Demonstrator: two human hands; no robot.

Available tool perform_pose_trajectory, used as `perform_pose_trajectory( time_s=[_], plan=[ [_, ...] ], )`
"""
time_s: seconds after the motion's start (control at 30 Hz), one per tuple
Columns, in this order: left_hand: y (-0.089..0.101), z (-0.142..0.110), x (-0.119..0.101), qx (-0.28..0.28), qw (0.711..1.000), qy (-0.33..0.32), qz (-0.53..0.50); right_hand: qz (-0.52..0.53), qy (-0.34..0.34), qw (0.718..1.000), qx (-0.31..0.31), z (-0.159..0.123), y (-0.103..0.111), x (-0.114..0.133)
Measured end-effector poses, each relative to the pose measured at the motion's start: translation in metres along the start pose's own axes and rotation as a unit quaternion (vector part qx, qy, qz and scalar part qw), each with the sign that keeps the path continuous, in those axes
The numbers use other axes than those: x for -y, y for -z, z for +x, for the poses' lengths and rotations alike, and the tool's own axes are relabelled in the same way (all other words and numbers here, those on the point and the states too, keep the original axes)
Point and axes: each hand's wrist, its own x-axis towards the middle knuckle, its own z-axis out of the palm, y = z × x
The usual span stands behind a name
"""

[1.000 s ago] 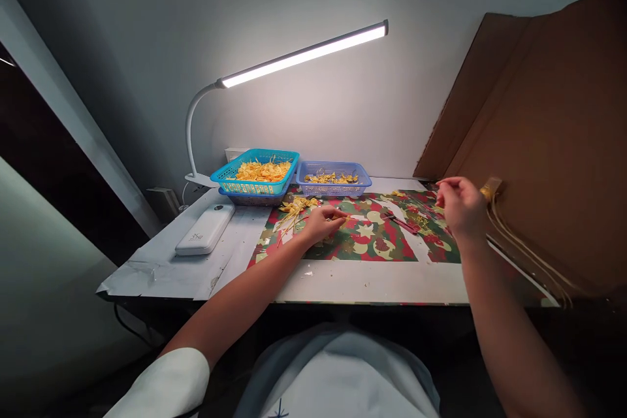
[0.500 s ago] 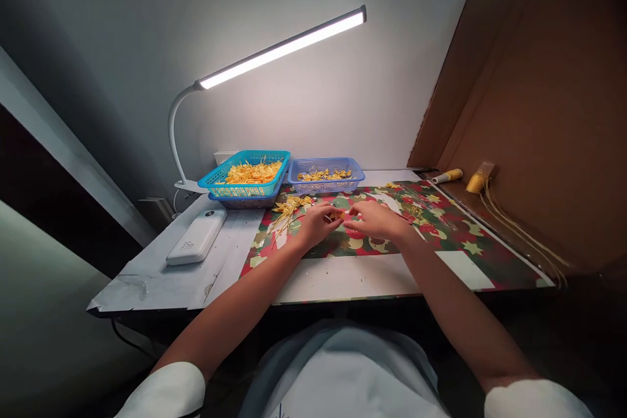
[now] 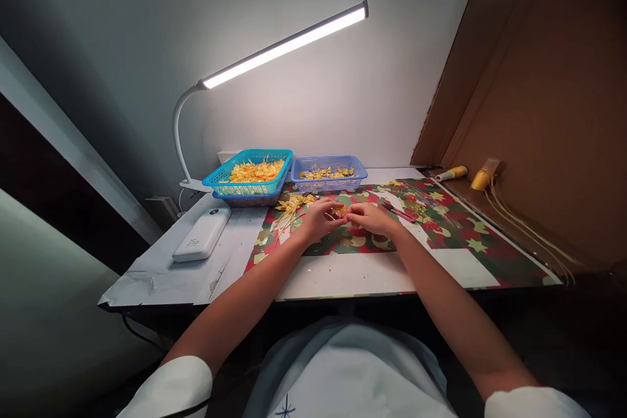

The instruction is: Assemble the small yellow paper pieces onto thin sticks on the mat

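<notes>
My left hand [image 3: 319, 220] and my right hand [image 3: 371, 218] meet over the patterned red and green mat [image 3: 441, 235] at the middle of the table. Their fingers are pinched together on a small yellow piece [image 3: 337, 211] held between them. A loose bunch of yellow pieces on thin stems [image 3: 292, 205] lies on the mat just left of my left hand. Behind them stand a turquoise basket [image 3: 252, 177] and a blue basket [image 3: 328, 176], both holding yellow pieces.
A white power bank [image 3: 200, 234] lies at the left of the white table [image 3: 161, 274]. A lit desk lamp [image 3: 284, 46] arches overhead. Brown cardboard [image 3: 548, 117] walls the right side, with a yellow spool [image 3: 481, 178] and strands beside it. Red-handled tool [image 3: 399, 212] lies on the mat.
My right hand came from the cardboard side at the right to the middle of the mat and closed in on the yellow piece at my left hand.
</notes>
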Motion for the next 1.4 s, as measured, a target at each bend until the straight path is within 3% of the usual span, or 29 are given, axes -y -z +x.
perform_pose_trajectory(
  time_s=[0.23,0.37,0.63,0.83,1.03,1.17,1.23,1.3,1.37,1.4],
  plan=[
    [0.006,0.003,-0.001,-0.037,0.998,0.038,-0.033,0.062,-0.023,0.998,0.001,-0.001,-0.009,-0.007],
    [0.009,0.006,0.006,-0.078,0.99,0.087,-0.08,0.07,-0.042,0.996,0.034,-0.002,-0.009,-0.011],
    [0.008,0.01,0.017,-0.118,0.958,0.155,-0.21,0.023,-0.093,0.987,0.125,-0.012,0.005,0.001],
    [0.013,0.013,0.018,-0.142,0.955,0.152,-0.212,-0.004,-0.145,0.979,0.146,-0.02,0.019,0.005],
    [0.02,0.017,0.023,-0.18,0.949,0.128,-0.225,-0.022,-0.211,0.976,0.057,-0.022,0.038,-0.017],
    [0.019,0.016,0.022,-0.175,0.956,0.109,-0.208,-0.054,-0.233,0.971,0.016,-0.025,0.052,-0.036],
    [0.018,0.016,0.021,-0.166,0.962,0.097,-0.196,-0.052,-0.185,0.981,-0.035,-0.023,0.054,-0.038],
    [0.017,0.015,0.021,-0.158,0.967,0.083,-0.182,-0.06,-0.096,0.984,-0.134,-0.019,0.05,-0.032],
    [0.016,0.015,0.023,-0.155,0.971,0.074,-0.165,-0.07,-0.013,0.973,-0.22,-0.012,0.038,-0.021],
    [0.016,0.015,0.025,-0.153,0.974,0.069,-0.155,-0.06,0.008,0.973,-0.222,-0.008,0.03,-0.015]
  ],
)
